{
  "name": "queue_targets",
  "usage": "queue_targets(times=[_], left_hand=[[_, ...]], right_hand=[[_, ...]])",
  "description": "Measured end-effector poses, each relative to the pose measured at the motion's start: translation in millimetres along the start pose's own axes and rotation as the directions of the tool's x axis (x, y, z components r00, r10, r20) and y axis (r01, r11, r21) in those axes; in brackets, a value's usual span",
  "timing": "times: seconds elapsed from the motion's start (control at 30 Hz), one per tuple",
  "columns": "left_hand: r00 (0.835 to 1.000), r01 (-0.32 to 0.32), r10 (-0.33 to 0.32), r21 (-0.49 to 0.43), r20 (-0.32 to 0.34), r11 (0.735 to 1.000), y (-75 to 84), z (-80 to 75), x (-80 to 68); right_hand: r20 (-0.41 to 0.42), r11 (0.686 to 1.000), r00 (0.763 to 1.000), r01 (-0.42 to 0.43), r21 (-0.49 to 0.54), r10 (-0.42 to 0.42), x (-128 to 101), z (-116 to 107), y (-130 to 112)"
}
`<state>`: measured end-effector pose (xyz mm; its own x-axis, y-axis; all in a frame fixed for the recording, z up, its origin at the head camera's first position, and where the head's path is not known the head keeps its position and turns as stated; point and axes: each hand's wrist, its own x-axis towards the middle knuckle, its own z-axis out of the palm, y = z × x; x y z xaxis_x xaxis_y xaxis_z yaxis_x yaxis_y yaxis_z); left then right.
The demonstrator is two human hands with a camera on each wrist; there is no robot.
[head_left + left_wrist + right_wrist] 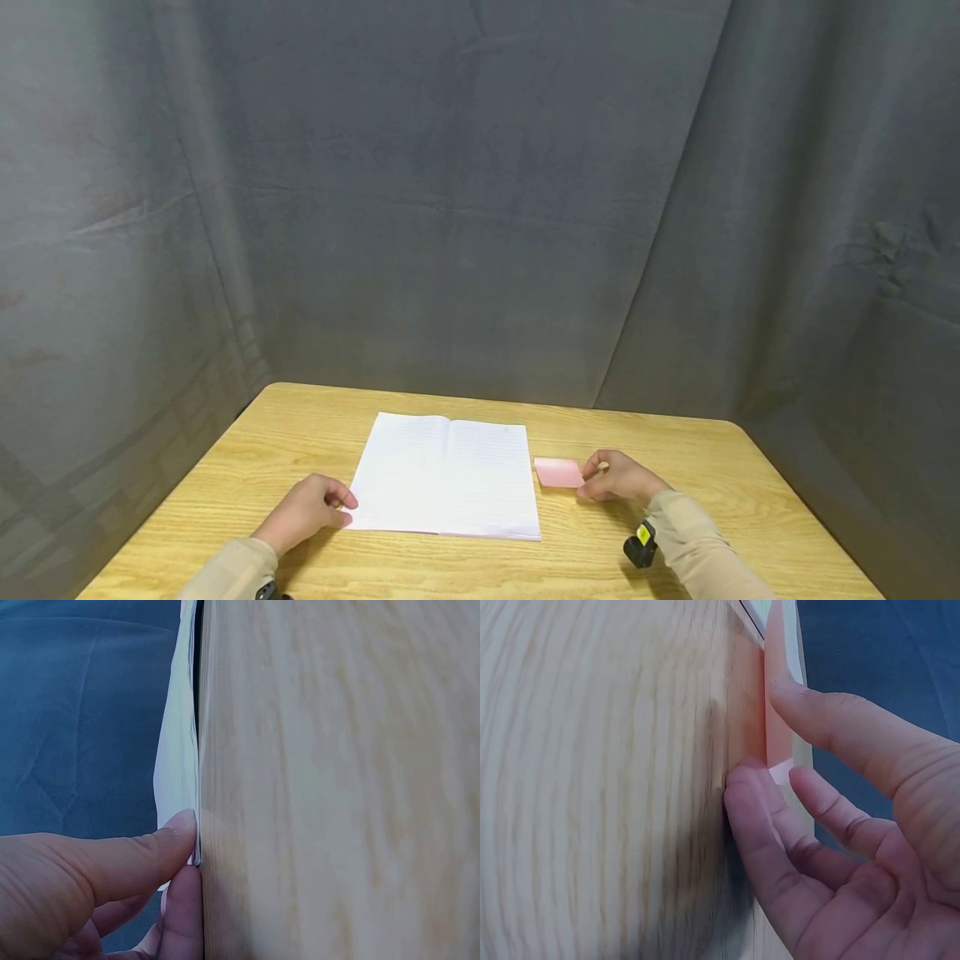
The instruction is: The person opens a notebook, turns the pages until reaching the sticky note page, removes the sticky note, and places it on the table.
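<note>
Now R hand [618, 477] pinches pink pad [558, 472].

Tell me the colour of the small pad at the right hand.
Pale pink; the pad shows best in the head view, beside the white open notebook.
</note>
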<state>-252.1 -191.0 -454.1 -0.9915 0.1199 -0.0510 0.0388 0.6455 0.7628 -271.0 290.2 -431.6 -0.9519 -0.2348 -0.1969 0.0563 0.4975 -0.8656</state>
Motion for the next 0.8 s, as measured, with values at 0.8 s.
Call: queue_targets(times=[0.8], left_hand=[[1.000,0.005,-0.005,0.004,-0.008,1.000,-0.2,0.5,-0.1]], right_hand=[[-0.008,0.999,1.000,-0.009,-0.046,0.008,-10.3,-10.3,1.6]])
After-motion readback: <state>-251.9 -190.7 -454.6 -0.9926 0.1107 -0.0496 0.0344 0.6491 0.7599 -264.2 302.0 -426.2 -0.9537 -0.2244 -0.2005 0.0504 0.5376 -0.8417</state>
